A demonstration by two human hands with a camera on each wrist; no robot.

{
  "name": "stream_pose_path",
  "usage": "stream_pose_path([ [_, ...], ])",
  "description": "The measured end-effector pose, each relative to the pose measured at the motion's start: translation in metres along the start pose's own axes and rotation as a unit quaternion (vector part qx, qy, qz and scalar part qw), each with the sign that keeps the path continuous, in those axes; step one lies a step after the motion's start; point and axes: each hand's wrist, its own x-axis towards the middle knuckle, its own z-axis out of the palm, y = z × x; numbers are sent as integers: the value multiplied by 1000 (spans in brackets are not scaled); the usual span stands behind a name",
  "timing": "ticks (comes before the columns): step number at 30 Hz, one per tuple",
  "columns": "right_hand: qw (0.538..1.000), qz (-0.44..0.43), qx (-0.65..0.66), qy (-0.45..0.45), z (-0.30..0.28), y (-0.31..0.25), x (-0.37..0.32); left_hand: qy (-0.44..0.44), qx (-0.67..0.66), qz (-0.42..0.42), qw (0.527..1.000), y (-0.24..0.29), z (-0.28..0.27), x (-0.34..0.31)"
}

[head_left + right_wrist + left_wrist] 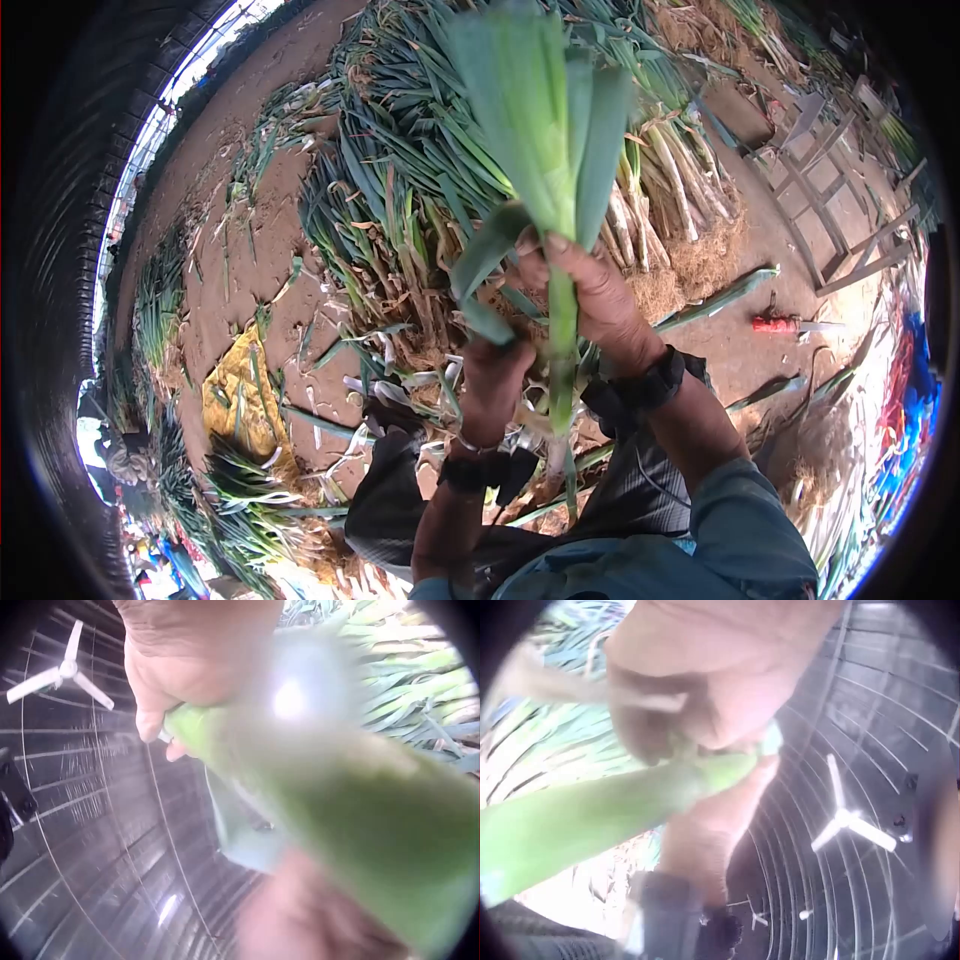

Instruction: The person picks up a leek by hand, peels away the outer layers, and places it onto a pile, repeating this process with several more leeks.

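A large leek (562, 310) stands upright in front of my body, its broad green leaves fanned out at the top. My right hand (592, 290) grips it just below the leaves, thumb across the stalk. One outer leaf (480, 265) bends over to the left and down. My left hand (495, 380), lower and left of the stalk, is curled around the end of that leaf. The right wrist view has the leek's green stalk (390, 817) large and blurred, with the right hand (199, 660) above it. The left hand (720, 667) fills the top of the left wrist view.
A big heap of leeks (420, 120) lies ahead, with rooted white stalks (680, 185) at its right. A yellow sack (245, 390) is on the dirt at left. A red-handled knife (780, 324) and a wooden frame (830, 205) are at right. Leaf scraps litter the ground.
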Motion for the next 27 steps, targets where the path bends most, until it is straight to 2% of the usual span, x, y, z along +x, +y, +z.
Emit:
stream_pose_path([
  [1, 1000, -8, 0, -3, -5, -7, 4, 28, -31, -36, 999, -18, -4, -10],
  [3, 1000, -17, 3, 24, -6, -13, 2, -31, -56, -133, 989, -80, -27, -52],
  [4, 999, -16, 3, 49, -2, -15, 1, -81, 221, -45, 971, -138, -52, -83],
  [5, 997, -15, 4, 73, 1, -15, 1, -124, 479, 49, 868, -184, -72, -111],
  [6, 996, 7, -3, 84, 0, -14, 0, -117, 501, 24, 857, -194, -86, -128],
  [7, 997, -1, -13, 79, 0, -15, 1, -110, 522, 0, 846, -181, -96, -132],
  [8, 997, -4, -21, 77, 0, -14, 0, -36, 534, -18, 844, -177, -105, -118],
  [9, 997, -2, -28, 74, 2, -10, -2, 19, 479, -9, 878, -159, -111, -89],
  [10, 997, -2, -17, 76, 2, -6, -1, 71, 310, -26, 948, -73, -73, -63],
  [11, 996, 1, -13, 84, 4, -2, 1, 60, 318, 104, 941, -33, -51, -44],
  [13, 995, -2, -6, 104, 9, 5, 3, 57, 229, 167, 957, 21, -2, -28],
  [15, 991, -28, -16, 127, 15, 5, 4, 58, 280, 232, 930, 25, 19, -17],
  [18, 988, -48, -23, 147, 6, 1, 3, 74, 220, 186, 955, 17, 29, -15],
  [22, 980, -70, -25, 186, 2, 4, 6, 101, 322, 282, 898, 11, 37, -10],
  [25, 962, -78, -69, 252, 10, -1, 8, 87, 344, 279, 892, 7, 30, -4],
  [27, 962, -76, -68, 255, 11, -4, 7, 77, 342, 285, 892, 10, 28, 1],
])
